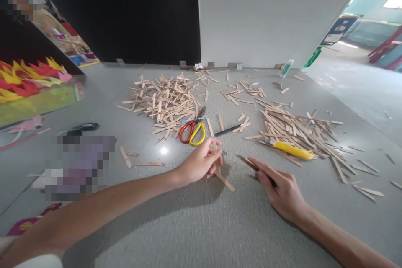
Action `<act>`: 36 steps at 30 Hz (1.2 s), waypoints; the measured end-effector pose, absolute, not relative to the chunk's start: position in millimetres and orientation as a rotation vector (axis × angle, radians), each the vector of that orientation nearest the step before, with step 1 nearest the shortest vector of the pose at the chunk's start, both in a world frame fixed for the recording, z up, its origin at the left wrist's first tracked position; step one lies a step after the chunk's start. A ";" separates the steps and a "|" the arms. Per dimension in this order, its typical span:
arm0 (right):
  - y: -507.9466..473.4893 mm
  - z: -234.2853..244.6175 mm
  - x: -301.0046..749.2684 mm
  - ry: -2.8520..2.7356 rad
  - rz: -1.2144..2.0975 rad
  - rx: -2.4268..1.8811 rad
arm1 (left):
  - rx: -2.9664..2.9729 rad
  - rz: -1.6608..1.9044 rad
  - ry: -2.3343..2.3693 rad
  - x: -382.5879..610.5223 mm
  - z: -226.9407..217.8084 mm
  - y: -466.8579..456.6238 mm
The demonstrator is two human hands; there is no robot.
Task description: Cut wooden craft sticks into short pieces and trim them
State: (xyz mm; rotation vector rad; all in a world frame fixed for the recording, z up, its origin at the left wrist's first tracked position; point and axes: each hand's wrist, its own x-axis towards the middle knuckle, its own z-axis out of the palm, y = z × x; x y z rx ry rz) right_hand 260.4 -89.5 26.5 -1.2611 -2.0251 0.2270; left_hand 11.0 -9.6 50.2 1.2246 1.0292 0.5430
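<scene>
My left hand (204,161) is closed around a wooden craft stick (215,145), whose end shows between the fingers. Another craft stick (225,181) slants out just below those fingers; whether it is held too or rests on the table I cannot tell. In my right hand (281,186) is a slim craft knife (250,163), its dark pointed blade aimed left towards the other hand. Scissors (192,132) with one red and one yellow handle lie just beyond my left hand. A black pen (228,130) lies to their right.
Craft sticks form a big pile (166,100) at the back left and another pile (295,127) at the right. On the right pile's front edge lies a yellow utility knife (292,150). A glue tube (287,68) stands by the upright board (251,16). Paper flames (28,77) sit left.
</scene>
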 end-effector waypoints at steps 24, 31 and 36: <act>-159.1 69.5 235.2 -2.030 0.216 -1.173 | 1.229 0.624 0.710 1.2 96.1 -74.8; -156.6 65.7 233.9 -1.994 0.255 -1.203 | 1.253 0.648 0.694 1.3 100.0 -77.1; -161.4 62.7 235.4 -2.002 0.227 -1.235 | 1.176 0.634 0.703 1.8 96.2 -78.7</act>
